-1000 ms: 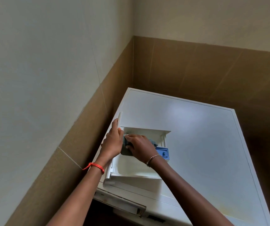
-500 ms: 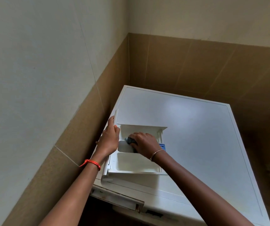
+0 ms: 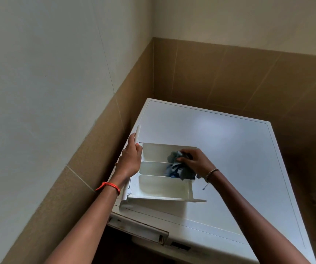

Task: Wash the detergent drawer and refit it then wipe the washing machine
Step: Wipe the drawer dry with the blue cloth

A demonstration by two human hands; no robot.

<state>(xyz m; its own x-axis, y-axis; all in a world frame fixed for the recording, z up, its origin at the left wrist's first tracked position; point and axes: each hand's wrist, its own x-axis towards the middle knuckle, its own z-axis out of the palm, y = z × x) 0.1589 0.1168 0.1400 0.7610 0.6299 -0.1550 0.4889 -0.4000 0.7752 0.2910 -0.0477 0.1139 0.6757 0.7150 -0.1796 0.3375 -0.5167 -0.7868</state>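
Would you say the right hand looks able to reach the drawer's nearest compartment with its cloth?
Probably yes: that compartment lies open right beside the right hand and cloth, and the left hand grips the drawer's left edge, clear of the path.

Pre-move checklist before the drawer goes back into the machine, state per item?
1. Hold on drawer: ok, left hand grips its left edge.
2. Grip on cloth: ok, right hand pinches it at the drawer's right end.
3. Support: ok, drawer lies on the washing machine top.
4. Compartments clean: cannot tell, cloth hides part.
5. Way into drawer slot: cannot tell, only its front frame shows.
6. Refit: not ok, drawer is out of the slot.
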